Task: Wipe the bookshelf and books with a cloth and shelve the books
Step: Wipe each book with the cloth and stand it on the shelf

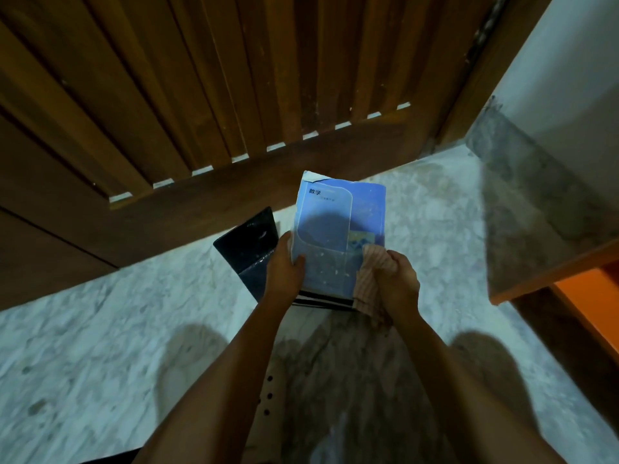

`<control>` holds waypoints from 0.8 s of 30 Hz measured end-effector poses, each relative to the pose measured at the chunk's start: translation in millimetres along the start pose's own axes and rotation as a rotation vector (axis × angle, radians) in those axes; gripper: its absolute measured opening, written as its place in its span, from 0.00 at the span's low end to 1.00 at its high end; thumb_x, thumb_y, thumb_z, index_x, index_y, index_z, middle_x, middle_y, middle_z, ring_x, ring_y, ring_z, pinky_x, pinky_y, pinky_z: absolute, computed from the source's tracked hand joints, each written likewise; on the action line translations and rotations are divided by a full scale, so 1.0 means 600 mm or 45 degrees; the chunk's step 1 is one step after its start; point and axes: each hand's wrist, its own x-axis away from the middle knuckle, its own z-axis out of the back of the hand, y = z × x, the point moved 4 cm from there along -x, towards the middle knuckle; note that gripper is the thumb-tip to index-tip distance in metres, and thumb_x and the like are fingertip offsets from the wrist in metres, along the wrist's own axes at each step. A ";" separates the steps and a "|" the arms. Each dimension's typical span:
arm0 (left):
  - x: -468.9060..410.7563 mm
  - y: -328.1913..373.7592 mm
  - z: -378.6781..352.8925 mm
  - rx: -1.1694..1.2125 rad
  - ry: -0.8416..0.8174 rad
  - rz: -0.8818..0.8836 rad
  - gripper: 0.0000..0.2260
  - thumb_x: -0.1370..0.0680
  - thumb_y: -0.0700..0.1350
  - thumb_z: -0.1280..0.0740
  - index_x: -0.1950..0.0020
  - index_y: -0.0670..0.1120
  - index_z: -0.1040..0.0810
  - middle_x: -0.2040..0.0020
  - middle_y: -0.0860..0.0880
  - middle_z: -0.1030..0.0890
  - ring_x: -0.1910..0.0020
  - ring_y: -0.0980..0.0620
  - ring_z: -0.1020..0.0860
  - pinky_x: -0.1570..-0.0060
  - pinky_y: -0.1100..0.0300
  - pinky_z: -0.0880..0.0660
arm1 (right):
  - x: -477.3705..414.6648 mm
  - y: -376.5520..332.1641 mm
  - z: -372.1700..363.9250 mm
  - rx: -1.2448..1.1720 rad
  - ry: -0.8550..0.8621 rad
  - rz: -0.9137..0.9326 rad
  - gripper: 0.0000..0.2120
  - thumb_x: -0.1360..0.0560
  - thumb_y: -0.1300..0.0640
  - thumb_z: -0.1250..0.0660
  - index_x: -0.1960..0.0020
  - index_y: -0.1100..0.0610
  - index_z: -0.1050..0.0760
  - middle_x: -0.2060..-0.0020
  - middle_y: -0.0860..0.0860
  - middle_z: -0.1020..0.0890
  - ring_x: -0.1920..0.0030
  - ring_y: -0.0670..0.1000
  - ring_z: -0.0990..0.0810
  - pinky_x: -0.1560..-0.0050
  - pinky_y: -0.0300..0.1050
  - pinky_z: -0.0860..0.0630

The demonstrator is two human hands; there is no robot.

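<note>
A blue paperback book with a pale rounded panel and Chinese characters printed on its cover (338, 226) is held up in front of the person, above the floor, cover facing the camera; its upper left corner is torn and the cover is flecked with pale specks. The left hand (284, 269) grasps the book's lower left edge, the thumb lying across the front of the cover and the fingers hidden behind it. The right hand (397, 279) is clenched around a bunched pink-and-white striped cloth (366, 272), which lies against the book's lower right corner, with a loose end hanging down below the book's bottom edge. Along that bottom edge a black-and-white striped band (321, 300) shows; whether it belongs to this book or to another one beneath it cannot be told. Just to the left of the blue book, partly hidden behind it and the left hand, a dark navy hard-covered book (249, 249) lies on the pale marbled stone floor (100, 313), its surface dusty. Beyond the blue book's top edge rises a brown wooden panel of vertical slats (201, 78), with small bright gaps at the foot of the slats. Well to the right of the blue book stands a piece of wooden furniture with a dusty grey top and an orange-brown edge (549, 276), and above it a white wall (569, 61).
</note>
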 end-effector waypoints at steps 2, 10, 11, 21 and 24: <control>-0.001 0.005 0.001 0.028 0.004 -0.016 0.22 0.20 0.38 0.41 0.26 0.43 0.40 0.31 0.42 0.30 0.33 0.43 0.31 0.36 0.54 0.33 | 0.001 -0.006 0.002 -0.075 0.018 0.039 0.10 0.24 0.63 0.35 0.43 0.59 0.25 0.55 0.50 0.23 0.56 0.48 0.25 0.65 0.27 0.30; 0.001 0.023 0.001 0.128 0.066 -0.032 0.20 0.20 0.34 0.43 0.28 0.43 0.36 0.34 0.44 0.28 0.36 0.46 0.28 0.40 0.57 0.31 | -0.024 -0.007 -0.003 0.057 -0.173 0.054 0.22 0.30 0.45 0.34 0.39 0.54 0.27 0.47 0.51 0.20 0.48 0.51 0.21 0.62 0.34 0.29; 0.000 0.022 0.003 0.144 0.084 -0.032 0.20 0.21 0.34 0.44 0.29 0.44 0.34 0.35 0.44 0.27 0.38 0.46 0.28 0.39 0.54 0.30 | -0.027 -0.011 -0.003 0.106 -0.215 0.057 0.25 0.32 0.43 0.35 0.40 0.53 0.26 0.47 0.51 0.20 0.49 0.51 0.21 0.61 0.36 0.29; -0.018 -0.016 0.021 0.468 0.031 0.113 0.22 0.21 0.34 0.39 0.28 0.46 0.35 0.40 0.46 0.28 0.54 0.52 0.26 0.71 0.72 0.26 | -0.014 -0.030 -0.014 0.079 -0.426 0.153 0.17 0.27 0.46 0.32 0.41 0.52 0.26 0.46 0.50 0.21 0.46 0.51 0.22 0.46 0.48 0.25; -0.018 -0.020 0.023 0.544 0.019 0.093 0.23 0.21 0.38 0.37 0.27 0.48 0.37 0.33 0.46 0.29 0.45 0.48 0.25 0.65 0.69 0.25 | -0.007 -0.026 -0.013 0.050 -0.431 0.146 0.14 0.25 0.47 0.34 0.42 0.52 0.25 0.47 0.50 0.20 0.48 0.51 0.20 0.46 0.48 0.23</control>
